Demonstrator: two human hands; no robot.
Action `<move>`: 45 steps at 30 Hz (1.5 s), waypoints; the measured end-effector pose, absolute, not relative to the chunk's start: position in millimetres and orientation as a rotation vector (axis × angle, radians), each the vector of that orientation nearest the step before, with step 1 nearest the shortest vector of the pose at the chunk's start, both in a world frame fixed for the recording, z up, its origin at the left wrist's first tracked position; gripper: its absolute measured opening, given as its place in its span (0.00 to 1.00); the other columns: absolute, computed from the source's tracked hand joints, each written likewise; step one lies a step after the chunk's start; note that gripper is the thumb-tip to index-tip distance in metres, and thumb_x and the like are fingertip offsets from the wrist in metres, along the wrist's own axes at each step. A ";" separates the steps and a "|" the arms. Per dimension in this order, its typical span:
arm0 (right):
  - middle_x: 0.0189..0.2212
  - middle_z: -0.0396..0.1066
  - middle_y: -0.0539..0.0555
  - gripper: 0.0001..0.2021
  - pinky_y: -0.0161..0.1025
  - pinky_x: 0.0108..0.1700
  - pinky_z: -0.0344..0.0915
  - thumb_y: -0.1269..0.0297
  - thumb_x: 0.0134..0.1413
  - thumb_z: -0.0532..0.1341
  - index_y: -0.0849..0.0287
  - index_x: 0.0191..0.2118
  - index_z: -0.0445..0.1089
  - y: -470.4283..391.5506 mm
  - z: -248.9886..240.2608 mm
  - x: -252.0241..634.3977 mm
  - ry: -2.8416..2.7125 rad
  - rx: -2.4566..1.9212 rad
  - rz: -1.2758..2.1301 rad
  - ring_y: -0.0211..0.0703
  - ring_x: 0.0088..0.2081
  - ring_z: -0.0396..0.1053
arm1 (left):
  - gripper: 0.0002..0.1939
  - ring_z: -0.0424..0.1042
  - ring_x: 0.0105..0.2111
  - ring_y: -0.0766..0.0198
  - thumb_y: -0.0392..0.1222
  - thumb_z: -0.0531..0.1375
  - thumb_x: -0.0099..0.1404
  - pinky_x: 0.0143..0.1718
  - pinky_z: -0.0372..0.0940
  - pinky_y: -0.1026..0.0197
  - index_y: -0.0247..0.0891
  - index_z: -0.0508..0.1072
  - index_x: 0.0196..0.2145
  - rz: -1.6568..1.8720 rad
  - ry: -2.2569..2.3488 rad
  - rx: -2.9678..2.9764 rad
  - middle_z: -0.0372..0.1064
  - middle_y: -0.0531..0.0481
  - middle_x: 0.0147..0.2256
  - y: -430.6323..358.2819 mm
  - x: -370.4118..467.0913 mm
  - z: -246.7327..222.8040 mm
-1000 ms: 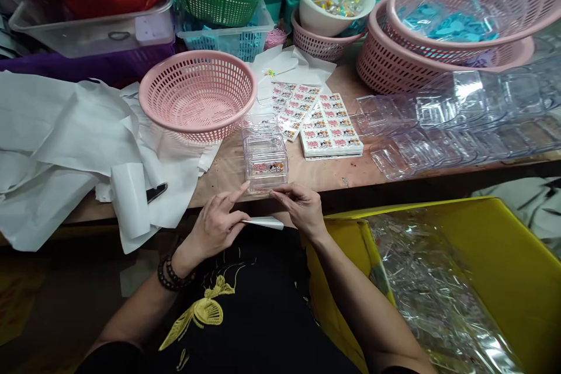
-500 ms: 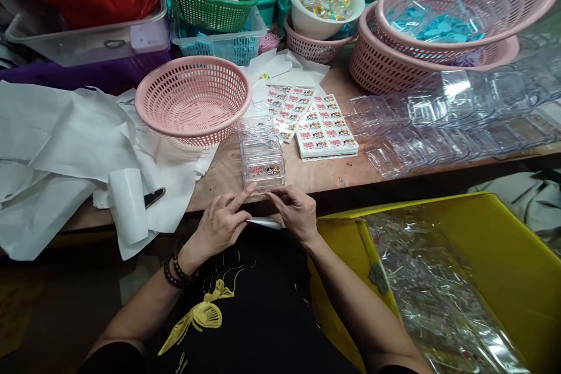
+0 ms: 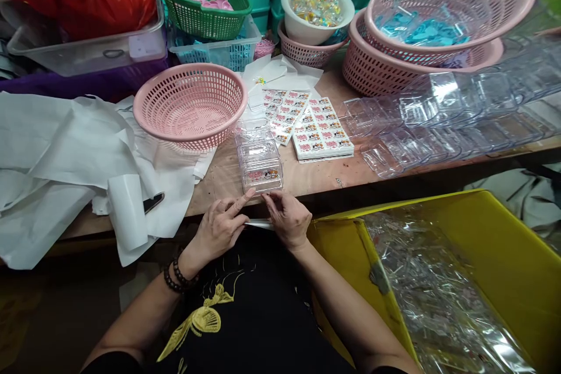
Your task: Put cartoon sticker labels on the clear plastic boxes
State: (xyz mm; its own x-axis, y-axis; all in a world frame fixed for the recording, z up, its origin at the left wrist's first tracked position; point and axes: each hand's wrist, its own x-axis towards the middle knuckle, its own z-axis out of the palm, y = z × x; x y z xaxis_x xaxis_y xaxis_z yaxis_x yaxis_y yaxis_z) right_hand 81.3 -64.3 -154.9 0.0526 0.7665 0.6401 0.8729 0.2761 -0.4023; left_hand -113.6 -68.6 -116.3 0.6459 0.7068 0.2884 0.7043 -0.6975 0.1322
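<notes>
A clear plastic box (image 3: 262,174) with a printed cat label stands at the table's front edge, in a row with other clear boxes (image 3: 258,149) behind it. My left hand (image 3: 221,223) grips a thin white sheet (image 3: 262,224), seen almost edge-on, while its index finger reaches to the near left corner of the box. At the box's near edge, my right hand (image 3: 289,217) has thumb and index finger pinched together. What lies between those fingertips is too small to make out.
Sticker sheets (image 3: 322,130) lie stacked right of the boxes. A pink basket (image 3: 190,102) stands behind left, beside white paper (image 3: 65,146). Nested clear boxes (image 3: 438,105) line the right side. A yellow bin (image 3: 495,245) holding clear plastic is below right.
The view has shifted slightly. My right hand's pinched fingers have moved a little left along the box's near edge, and the white sheet now looks thinner, more edge-on.
</notes>
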 end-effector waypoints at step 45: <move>0.32 0.80 0.51 0.04 0.40 0.41 0.72 0.65 0.61 0.63 0.53 0.37 0.77 -92.4 -77.3 100.4 -1.803 -1.309 0.749 0.42 0.33 0.77 | 0.23 0.77 0.33 0.60 0.52 0.71 0.57 0.37 0.72 0.61 0.34 0.80 0.44 0.668 0.996 1.109 0.81 0.46 0.36 -71.4 -108.1 -98.6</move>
